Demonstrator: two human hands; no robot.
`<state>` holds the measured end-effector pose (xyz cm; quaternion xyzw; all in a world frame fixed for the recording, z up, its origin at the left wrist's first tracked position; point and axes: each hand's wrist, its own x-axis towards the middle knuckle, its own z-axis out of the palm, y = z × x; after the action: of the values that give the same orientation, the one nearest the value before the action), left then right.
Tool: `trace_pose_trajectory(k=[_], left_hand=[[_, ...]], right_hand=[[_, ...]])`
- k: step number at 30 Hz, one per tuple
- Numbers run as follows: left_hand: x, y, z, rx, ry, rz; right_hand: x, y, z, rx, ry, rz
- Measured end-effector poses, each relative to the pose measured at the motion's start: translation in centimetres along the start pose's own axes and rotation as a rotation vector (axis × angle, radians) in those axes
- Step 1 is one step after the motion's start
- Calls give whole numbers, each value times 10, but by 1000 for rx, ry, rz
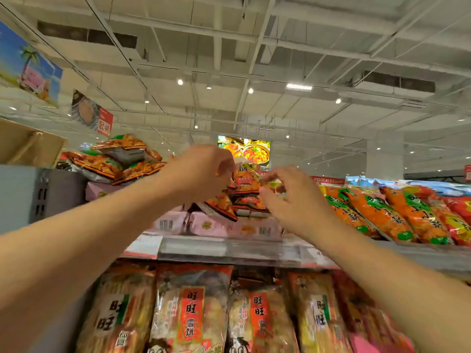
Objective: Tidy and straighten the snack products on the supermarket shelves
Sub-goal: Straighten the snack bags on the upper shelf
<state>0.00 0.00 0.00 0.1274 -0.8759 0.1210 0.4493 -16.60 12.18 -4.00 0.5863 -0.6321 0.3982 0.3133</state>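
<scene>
orange snack packets with red-and-black edging are showing over pale pink packs. bags at right are glowing orange with green patches. lower rice-cracker bags are wearing red labels with black characters.

Orange snack packs stacked askew atop pink packs.

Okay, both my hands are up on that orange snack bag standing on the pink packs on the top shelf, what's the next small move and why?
Probably lay the orange snack bag flat on the orange bags under it. The left hand pinches its top and the right hand is at its side, while it stands above the pink packs.
</scene>
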Motion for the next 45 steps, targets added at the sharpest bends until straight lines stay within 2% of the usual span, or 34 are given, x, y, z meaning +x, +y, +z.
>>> trace_pose_trajectory(k=[3, 5, 10, 12, 16, 22, 26, 29, 32, 35, 40, 45], left_hand=[[25, -22, 16, 53, -18, -33], [40, -32, 29, 84, -84, -118], [64, -46, 65, 192, -313, -327], [67, -47, 73, 220, -364, -362], [74, -44, 70, 198, -425, -394], [68, -43, 64, 109, -244, -399], [70, -33, 54, 39, -54, -274], [68, 2, 48, -167, 85, -170], [53, 59, 69, -293, 135, -51], [41, 117, 103, -420, 115, 63], [40, 208, 154, -641, 1, 140], [43, 320, 198, -804, -55, 187]], right_hand=[[29, 17, 14, -137, 17, -18], [44, 28, 22, -160, -33, 37], [73, 53, 44, -57, -178, 241], [80, 59, 53, -22, -238, 269], [85, 68, 63, -18, -223, 274], [91, 70, 58, 217, -149, 332], [77, 69, 28, 323, -24, 287], [43, 71, -9, 432, 62, 273], [-8, 83, -52, 337, 156, 274], [-62, 95, -97, 267, 170, 303], [-138, 123, -165, 137, 218, 462], [-211, 152, -248, -47, 181, 579]])
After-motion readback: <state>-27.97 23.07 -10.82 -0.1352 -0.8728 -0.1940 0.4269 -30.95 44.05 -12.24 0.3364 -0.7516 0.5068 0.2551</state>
